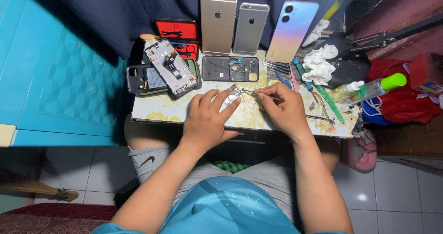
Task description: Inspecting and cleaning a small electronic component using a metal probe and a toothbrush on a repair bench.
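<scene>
My left hand (207, 118) rests on the small floral-topped table (157, 110), its fingertips pinning a small metallic phone part (234, 95). My right hand (284, 106) pinches thin tweezers (254, 92) whose tips touch that part. Just behind lies an opened dark phone frame (230, 69) with small components inside. To the left sits a disassembled phone with its screen assembly (168, 68) laid across a dark case (140, 79).
Three phones lean face-down at the back: gold (218, 24), silver (250, 29), iridescent blue (291, 31). A red tool case (177, 31), screwdrivers (300, 75), crumpled tissue (320, 61) and green-capped bottles (374, 87) surround the work. Blue cabinet (55, 63) stands left.
</scene>
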